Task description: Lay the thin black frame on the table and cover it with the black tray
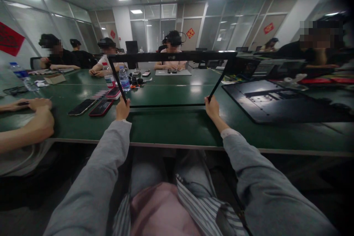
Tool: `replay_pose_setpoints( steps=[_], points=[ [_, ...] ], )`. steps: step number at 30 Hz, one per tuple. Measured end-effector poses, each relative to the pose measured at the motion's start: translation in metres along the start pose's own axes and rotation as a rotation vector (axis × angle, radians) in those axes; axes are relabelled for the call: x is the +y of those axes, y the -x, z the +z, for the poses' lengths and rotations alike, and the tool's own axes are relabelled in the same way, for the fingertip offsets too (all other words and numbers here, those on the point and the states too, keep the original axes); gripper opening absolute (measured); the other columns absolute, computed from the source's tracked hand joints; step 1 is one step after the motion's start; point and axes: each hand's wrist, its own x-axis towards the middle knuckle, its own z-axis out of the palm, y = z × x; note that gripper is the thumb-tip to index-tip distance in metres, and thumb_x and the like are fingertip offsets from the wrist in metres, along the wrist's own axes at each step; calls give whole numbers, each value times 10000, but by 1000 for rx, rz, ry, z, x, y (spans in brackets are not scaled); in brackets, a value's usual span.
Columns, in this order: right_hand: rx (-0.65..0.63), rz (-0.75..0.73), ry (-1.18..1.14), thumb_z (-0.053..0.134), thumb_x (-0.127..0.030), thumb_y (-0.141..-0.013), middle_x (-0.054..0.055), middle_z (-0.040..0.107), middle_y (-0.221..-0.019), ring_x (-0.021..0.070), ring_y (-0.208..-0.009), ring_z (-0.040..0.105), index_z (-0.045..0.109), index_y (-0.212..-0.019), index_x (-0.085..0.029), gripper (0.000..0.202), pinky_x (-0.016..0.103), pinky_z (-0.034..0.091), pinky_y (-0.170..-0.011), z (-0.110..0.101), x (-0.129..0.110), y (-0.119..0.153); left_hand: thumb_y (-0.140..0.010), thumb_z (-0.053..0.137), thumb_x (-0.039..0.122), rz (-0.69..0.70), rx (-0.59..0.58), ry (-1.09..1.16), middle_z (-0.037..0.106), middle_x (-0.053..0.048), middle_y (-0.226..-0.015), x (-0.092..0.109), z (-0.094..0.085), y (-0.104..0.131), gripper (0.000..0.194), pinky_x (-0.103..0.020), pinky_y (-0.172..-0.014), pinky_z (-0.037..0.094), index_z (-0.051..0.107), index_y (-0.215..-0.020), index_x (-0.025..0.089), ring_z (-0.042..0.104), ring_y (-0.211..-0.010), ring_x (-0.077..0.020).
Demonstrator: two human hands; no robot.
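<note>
Insp. notes: blk. frame [149, 57] is held up over the green surface [166, 127] btwn. L hand [122, 110] & R hand [212, 109], fingers of each clamped on a side bar nr. its lower corner, exact fingertip placement too sm. to tell; pale logo at mid. of the wide top bar resembles "LG" turned over, unconfirmed. Labels on the red-capped bottle [110, 79] & blue-label bottle [125, 83], seen nr. the frame's L bar, are illegible, as are the characters on the red wall sign [11, 40], cut off at far L. Dk. panel [276, 105] lies R on the surface, its sm. markings unreadable & R end dim at view edge.
</note>
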Motion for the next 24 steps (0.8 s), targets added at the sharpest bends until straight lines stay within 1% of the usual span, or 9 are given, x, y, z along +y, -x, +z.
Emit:
replay_pose_setpoints(
  steps=[3, 6, 10, 13, 16, 18, 21, 24],
  points=[
    [11, -4, 3, 215, -539, -1043, 182, 695, -1112, 302, -992, 651, 560, -1257, -145, 566, 398, 477, -892, -3, -3, 3, -1061, 365, 398, -25, 26, -4, 752, -160, -1166, 2, -4, 2, 558, -369, -949, 490, 363, -1531, 98, 707, -1104, -304],
    [32, 24, 23, 221, -567, -1040, 188, 699, -1072, 311, -968, 648, 588, -1231, -143, 593, 397, 475, -857, -5, -6, 5, -1056, 362, 407, -14, 36, -11, 725, -159, -1243, 4, -6, 4, 586, -384, -971, 488, 345, -1577, 139, 685, -1147, -310],
    [63, 51, 62, 242, -592, -1033, 189, 702, -1015, 307, -945, 642, 626, -1181, -142, 610, 392, 469, -845, -5, -8, 7, -1053, 341, 389, 31, 84, -42, 647, -164, -1372, 3, -7, 3, 536, -393, -1023, 469, 464, -1529, 175, 612, -1256, -309],
    [69, 40, 88, 312, -526, -1031, 193, 711, -1054, 314, -969, 650, 622, -1244, -137, 541, 397, 473, -857, -5, -9, 7, -1044, 343, 358, 15, 85, -113, 631, -175, -1374, 2, -5, 1, 507, -417, -1057, 448, 540, -1468, 161, 576, -1278, -316],
    [47, 41, 96, 412, -444, -1004, 186, 722, -1099, 321, -1008, 660, 604, -1331, -140, 486, 406, 480, -878, -4, -6, 7, -1025, 383, 349, 3, 10, -167, 618, -173, -1383, -1, -1, -1, 466, -452, -1064, 444, 610, -1393, 175, 542, -1292, -327],
    [18, 59, 93, 451, -398, -984, 179, 727, -1119, 319, -1032, 662, 622, -1336, -142, 468, 406, 486, -894, -3, -1, 5, -1012, 415, 359, 7, -52, -180, 590, -163, -1424, -4, 3, -1, 438, -478, -1065, 442, 648, -1344, 193, 516, -1311, -334],
    [-33, 48, 108, 490, -347, -950, 181, 720, -1171, 311, -1086, 648, 683, -1278, -124, 441, 407, 481, -946, 2, 7, 1, -1000, 444, 384, -1, -121, -188, 564, -151, -1462, -9, 8, -1, 416, -533, -1078, 425, 687, -1289, 210, 475, -1345, -354],
    [-91, 12, 179, 518, -332, -916, 196, 717, -1163, 308, -1132, 622, 732, -1201, -89, 432, 426, 442, -1030, 7, 15, -4, -983, 476, 390, -23, -191, -191, 572, -147, -1461, -12, 10, -1, 384, -585, -1085, 404, 733, -1209, 216, 445, -1363, -382]
  ],
)
